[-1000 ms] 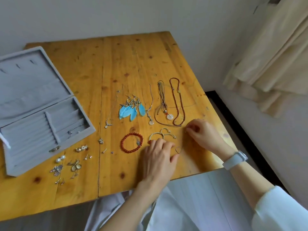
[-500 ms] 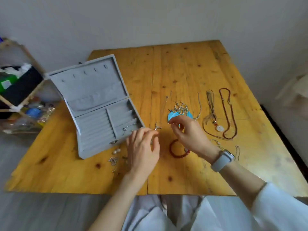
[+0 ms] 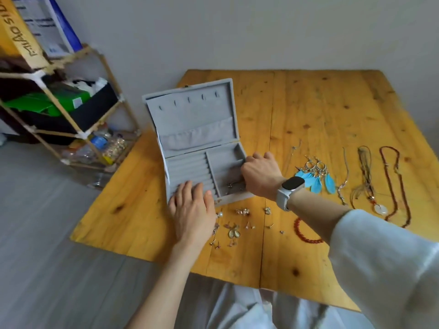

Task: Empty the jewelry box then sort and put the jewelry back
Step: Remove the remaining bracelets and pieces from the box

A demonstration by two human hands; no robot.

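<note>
The grey velvet jewelry box (image 3: 190, 119) stands open on the wooden table (image 3: 308, 110), with a small metal piece (image 3: 231, 185) in its right front compartment. My left hand (image 3: 192, 210) lies flat, fingers straight, on the box's front left rows. At the box's right wall, the fingers of my right hand (image 3: 260, 176) curl over the rim; their tips are hidden. Blue feather earrings (image 3: 316, 179), a silver chain (image 3: 344, 186), a pendant cord (image 3: 380, 208), a long red bead necklace (image 3: 394, 186), a red bracelet (image 3: 301, 233) and several small earrings (image 3: 234, 231) lie on the table.
A bamboo shelf (image 3: 71, 115) crammed with boxes and bottles stands left of the table, close to the jewelry box. The wall runs along the table's far edge. My lap is under the near edge. Bare wood shows behind the jewelry.
Both hands moved left from the bracelets to the jewelry box. The left hand now lies on its front rows and the right hand has reached its right wall. My view swung left.
</note>
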